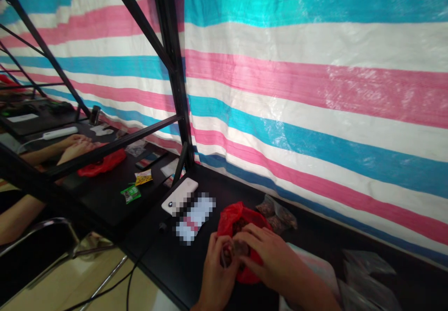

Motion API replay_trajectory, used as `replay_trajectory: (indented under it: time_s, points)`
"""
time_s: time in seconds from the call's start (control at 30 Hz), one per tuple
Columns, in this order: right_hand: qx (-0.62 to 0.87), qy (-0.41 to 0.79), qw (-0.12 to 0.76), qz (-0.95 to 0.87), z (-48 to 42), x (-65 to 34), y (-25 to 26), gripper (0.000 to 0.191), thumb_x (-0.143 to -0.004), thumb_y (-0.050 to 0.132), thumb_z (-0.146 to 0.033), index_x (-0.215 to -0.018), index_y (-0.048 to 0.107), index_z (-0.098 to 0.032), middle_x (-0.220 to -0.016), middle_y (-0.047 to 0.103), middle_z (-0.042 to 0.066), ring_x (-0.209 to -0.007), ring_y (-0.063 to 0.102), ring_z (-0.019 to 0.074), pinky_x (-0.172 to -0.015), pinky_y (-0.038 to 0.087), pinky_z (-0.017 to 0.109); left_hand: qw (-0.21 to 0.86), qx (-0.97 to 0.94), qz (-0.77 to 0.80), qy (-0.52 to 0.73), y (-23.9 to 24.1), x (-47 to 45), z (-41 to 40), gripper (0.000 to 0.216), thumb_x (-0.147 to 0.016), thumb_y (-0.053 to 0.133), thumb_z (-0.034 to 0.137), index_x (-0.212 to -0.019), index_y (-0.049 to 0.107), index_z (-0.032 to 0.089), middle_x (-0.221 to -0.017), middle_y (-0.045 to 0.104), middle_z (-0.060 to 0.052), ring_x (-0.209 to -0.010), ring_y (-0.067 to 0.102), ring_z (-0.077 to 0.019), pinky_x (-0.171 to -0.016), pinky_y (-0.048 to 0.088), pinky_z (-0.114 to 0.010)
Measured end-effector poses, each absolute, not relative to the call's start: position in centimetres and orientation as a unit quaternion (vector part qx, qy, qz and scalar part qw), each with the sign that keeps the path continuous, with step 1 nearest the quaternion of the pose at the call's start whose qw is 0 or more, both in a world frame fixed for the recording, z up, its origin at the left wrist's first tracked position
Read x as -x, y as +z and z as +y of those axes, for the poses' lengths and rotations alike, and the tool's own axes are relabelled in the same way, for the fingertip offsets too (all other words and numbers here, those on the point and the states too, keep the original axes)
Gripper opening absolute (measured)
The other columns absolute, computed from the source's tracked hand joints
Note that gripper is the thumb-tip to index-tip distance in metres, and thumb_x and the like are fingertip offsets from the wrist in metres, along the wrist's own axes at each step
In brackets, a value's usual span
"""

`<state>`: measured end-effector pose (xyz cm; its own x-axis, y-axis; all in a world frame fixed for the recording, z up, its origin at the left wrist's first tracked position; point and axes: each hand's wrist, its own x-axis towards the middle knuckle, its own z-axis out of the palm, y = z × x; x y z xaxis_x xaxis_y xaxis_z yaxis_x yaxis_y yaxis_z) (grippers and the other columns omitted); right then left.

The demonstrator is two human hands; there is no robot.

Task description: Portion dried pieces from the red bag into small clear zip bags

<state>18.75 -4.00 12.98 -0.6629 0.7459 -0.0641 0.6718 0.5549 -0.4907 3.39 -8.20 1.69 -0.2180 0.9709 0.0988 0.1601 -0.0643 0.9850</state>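
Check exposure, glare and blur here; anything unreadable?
Head view: striped sheet bright, whitish glare towards the right; head view: black tabletop dark, so the clear bags at right show faintly; head view: hands dim, slightly soft; head view: pixelated patch hides detail beside and partly over the pale phone.

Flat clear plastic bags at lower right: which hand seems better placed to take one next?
Probably the right hand: its forearm lies nearer the flat clear plastic bags. The left hand is farther, at the left side of the red plastic bag. Both seem occupied.
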Motion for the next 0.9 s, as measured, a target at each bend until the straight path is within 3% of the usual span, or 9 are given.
replay_trajectory:
  time_s: [0.2, 0.53, 0.73, 0.9]
  points:
    - [0.389, 0.179, 0.093, -0.899, -4.5, -18.6, 12.2, 0.04, -0.091, 0.062, -0.014, -0.128, 0.064, -0.032, -0.126, 0.064, 0.006, -0.112, 0.063, 0.0231, -0.102, 0.051, 0.043, 0.39, -0.491, 0.564, 0.537, 2.3, -3.6, -8.5, 0.023, -0.076, 0.066, 0.014, -0.096, 0.069, 0.024, -0.103, 0.061, -0.004, -0.098, 0.066, -0.0217, -0.084, 0.056, -0.031]
    - [0.398, 0.173, 0.118, -0.893, -4.0, -19.2, 12.7, 0.038, -0.096, 0.06, -0.021, -0.133, 0.062, -0.033, -0.129, 0.065, 0.006, -0.115, 0.064, 0.022, -0.102, 0.05, 0.041, 0.363, -0.509, 0.585, 0.516, 2.3, -3.6, -8.3, 0.013, -0.083, 0.064, 0.022, -0.096, 0.065, 0.022, -0.102, 0.054, -0.004, -0.088, 0.062, -0.0196, -0.078, 0.056, -0.032]
    - [0.459, 0.119, 0.103, -0.874, -2.1, -20.3, 11.4, 0.04, -0.095, 0.06, -0.021, -0.135, 0.06, -0.027, -0.133, 0.064, 0.01, -0.119, 0.063, 0.0272, -0.102, 0.05, 0.046, 0.191, -0.481, 0.654, 0.552, 1.1, -3.1, -8.6, 0.02, -0.082, 0.072, 0.035, -0.097, 0.065, 0.022, -0.12, 0.045, -0.009, -0.114, 0.055, -0.0279, -0.097, 0.051, -0.044]
    - [0.403, 0.136, 0.158, -0.891, -2.8, -20.1, 11.9, 0.031, -0.098, 0.057, -0.023, -0.127, 0.065, -0.029, -0.13, 0.064, 0.008, -0.116, 0.061, 0.0232, -0.102, 0.048, 0.041, 0.106, -0.51, 0.641, 0.564, 1.6, -2.2, -8.6, 0.013, -0.085, 0.069, 0.033, -0.093, 0.065, 0.024, -0.106, 0.055, -0.007, -0.101, 0.058, -0.0267, -0.091, 0.049, -0.044]
